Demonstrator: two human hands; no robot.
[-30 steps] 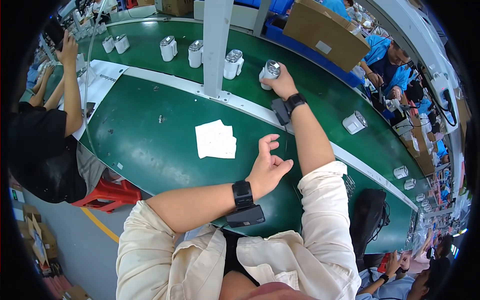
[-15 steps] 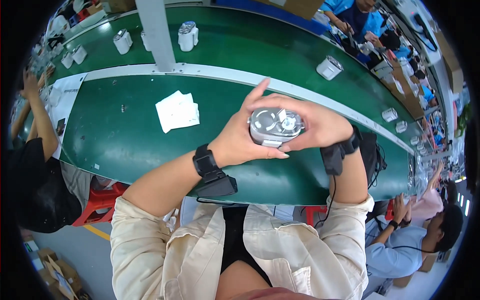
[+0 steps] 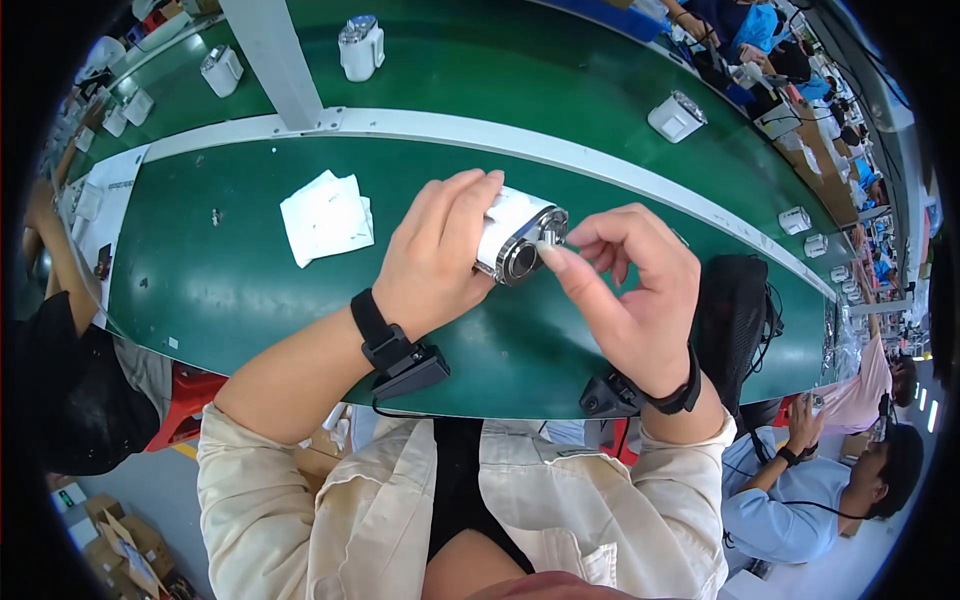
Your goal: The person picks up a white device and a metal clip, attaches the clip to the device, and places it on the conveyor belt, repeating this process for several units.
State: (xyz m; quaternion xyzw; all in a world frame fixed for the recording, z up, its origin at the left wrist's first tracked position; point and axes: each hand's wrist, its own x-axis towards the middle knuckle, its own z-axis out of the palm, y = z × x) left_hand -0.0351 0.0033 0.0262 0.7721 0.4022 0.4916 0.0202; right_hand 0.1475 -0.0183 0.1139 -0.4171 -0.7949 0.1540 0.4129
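My left hand (image 3: 435, 240) is wrapped round a small white device (image 3: 508, 222) with a rounded, twin-barrelled body. The device lies tilted on its side above the table, its end with two round, silver-rimmed openings turned toward my right hand. At that end my right hand (image 3: 630, 285) has thumb and forefinger closed together, against a small silvery part by the upper opening. Whether that part is loose or fixed to the device I cannot tell. A folded white cloth or paper (image 3: 328, 218) lies on the green table to the left of my left hand.
A pale metal rail (image 3: 430, 127) with an upright post (image 3: 275, 60) divides my table (image 3: 230, 300) from a green belt, where similar white devices (image 3: 361, 50) stand. A black pouch (image 3: 728, 320) with cables lies right of my right hand. Co-workers sit on both sides.
The device has tipped from clear top facing up to its silver-rimmed end facing right. My right hand has let go of its side and moved to that end; the left keeps hold.
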